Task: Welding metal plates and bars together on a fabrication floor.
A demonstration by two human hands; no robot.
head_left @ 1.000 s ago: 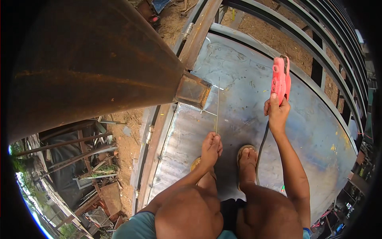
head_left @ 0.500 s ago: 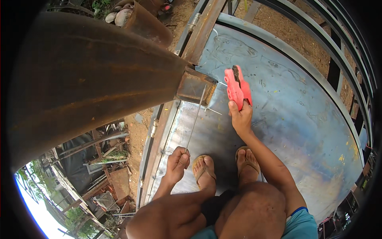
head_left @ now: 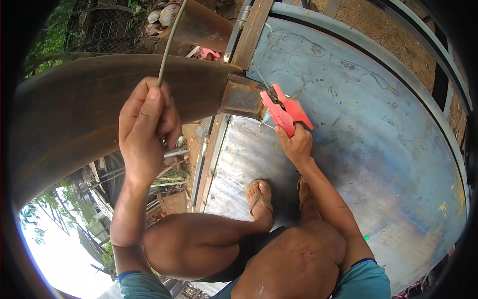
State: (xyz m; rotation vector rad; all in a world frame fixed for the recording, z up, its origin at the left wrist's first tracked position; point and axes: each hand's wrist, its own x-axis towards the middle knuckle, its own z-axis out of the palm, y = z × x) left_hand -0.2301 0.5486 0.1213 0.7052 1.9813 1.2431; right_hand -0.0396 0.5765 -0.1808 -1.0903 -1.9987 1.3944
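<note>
My left hand (head_left: 145, 119) is raised over the brown rusty steel beam, its thumb and fingers closed round a thin grey welding rod (head_left: 170, 42) that points up to the top edge. My right hand (head_left: 297, 145) is closed round the handle of a red electrode holder (head_left: 284, 112) above the blue-grey sheet metal. The holder's dark jaws point up and left, beside a rusty square tube end (head_left: 242, 97). A thin line reaches the jaws from the sheet; I cannot tell whether it is gripped there.
A large rusty beam (head_left: 99, 94) crosses the left side. My sandalled feet (head_left: 260, 199) stand on the sheet metal (head_left: 358, 144), edged by a hinged rusty frame (head_left: 253, 37). Curved dark bars rise at the upper right. Scrap and coconut husks (head_left: 169, 15) lie beyond.
My left hand has risen up and left with the welding rod, which has swung from the square tube end to point upward. The electrode holder has shifted slightly left and tilted.
</note>
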